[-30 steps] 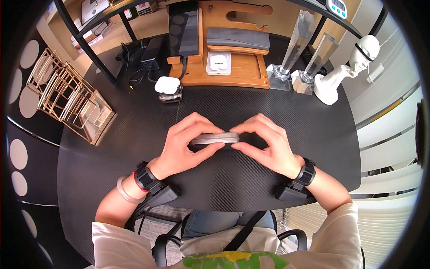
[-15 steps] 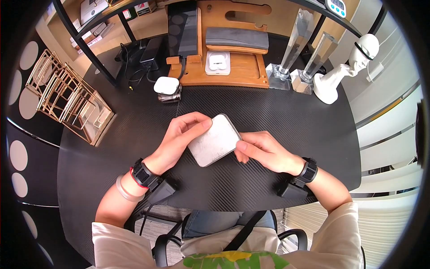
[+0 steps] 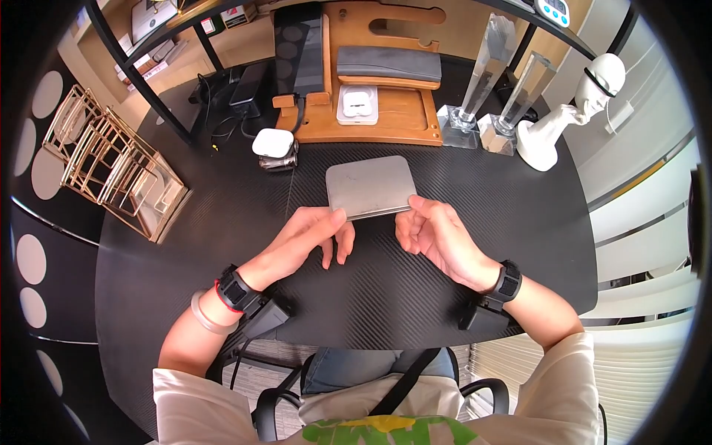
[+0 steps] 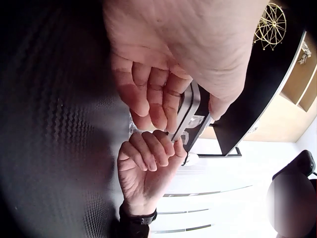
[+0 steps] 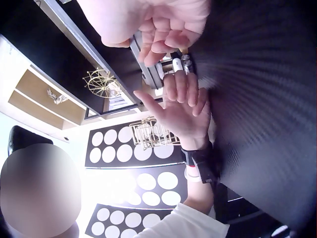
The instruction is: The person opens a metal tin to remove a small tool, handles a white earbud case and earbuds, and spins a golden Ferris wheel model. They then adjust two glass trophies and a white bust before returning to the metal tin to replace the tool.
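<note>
A flat silver metal tin [image 3: 371,185] with rounded corners is held up over the desk, its broad face toward the head camera. My left hand [image 3: 305,236] pinches its near left corner, thumb on top and fingers curled beneath. At the near right corner my right hand [image 3: 449,241] pinches it the same way. The left wrist view shows the tin edge-on [image 4: 185,109] between thumb and fingers, with a seam along its side. In the right wrist view, the tin's edge [image 5: 144,62] shows between both hands.
On the black desk [image 3: 222,245], a white earbuds case [image 3: 274,143] sits near a wooden stand [image 3: 415,119]. A gold wire rack [image 3: 122,163] stands at left. Crystal trophies [image 3: 486,81] and a white head figurine [image 3: 545,141] are back right.
The tin was seen edge-on between both hands, then turned askew with its face up. Now it lies level and farther forward, and both hands have shifted to its near corners.
</note>
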### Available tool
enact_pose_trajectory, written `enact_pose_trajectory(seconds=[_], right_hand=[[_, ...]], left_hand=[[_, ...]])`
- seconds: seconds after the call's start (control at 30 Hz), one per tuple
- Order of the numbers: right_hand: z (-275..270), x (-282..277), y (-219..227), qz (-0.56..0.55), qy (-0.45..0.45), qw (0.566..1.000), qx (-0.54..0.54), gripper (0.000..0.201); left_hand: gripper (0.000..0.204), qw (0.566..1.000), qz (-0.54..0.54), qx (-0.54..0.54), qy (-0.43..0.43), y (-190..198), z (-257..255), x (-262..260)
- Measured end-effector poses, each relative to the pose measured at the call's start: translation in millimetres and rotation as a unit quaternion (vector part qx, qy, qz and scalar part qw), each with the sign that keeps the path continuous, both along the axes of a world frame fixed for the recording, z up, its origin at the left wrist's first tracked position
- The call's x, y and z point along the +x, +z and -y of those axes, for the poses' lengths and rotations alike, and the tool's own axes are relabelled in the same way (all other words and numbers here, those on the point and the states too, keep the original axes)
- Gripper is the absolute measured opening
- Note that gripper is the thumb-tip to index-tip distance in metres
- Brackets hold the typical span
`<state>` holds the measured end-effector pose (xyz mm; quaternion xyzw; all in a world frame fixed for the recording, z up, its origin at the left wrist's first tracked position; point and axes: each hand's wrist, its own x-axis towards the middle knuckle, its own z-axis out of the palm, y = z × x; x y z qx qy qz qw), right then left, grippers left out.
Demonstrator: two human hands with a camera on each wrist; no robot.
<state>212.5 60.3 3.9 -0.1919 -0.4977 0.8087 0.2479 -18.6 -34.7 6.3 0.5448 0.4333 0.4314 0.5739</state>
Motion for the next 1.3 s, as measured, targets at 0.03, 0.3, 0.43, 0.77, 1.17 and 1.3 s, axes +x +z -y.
enact_pose_trajectory(seconds=[0.03,0.3,0.43,0.77,1.17,1.3], right_hand=[[0.4,-0.6,-0.1,-0.003,0.006,1.000,-0.014,0.040],[7.3,-1.4,12.5,0.073,0.059,0.995,0.023,0.050],[1.1,2.1,8.4,0.050,0.056,0.997,0.019,0.045],[-8.8,9.5,8.1,0.020,0.052,0.993,0.108,0.045],[-54.6,4.4,24.2,0.062,-0.072,0.988,-0.120,0.034],[-84.0,-5.7,17.9,0.114,-0.062,0.987,-0.097,0.031]], left_hand=[[0.055,1.000,-0.014,-0.006,-0.001,-0.1,-0.3,0.4],[0.049,0.995,0.072,-0.033,0.060,-0.2,-1.0,-0.5],[0.047,0.995,0.083,-0.037,0.031,2.1,-0.5,-1.9],[0.050,0.987,0.151,-0.048,-0.012,-0.5,-3.3,-9.4],[0.043,0.992,0.109,-0.062,0.010,1.4,-10.1,-4.2],[0.032,0.995,0.077,-0.061,0.010,0.1,-10.2,-4.5]])
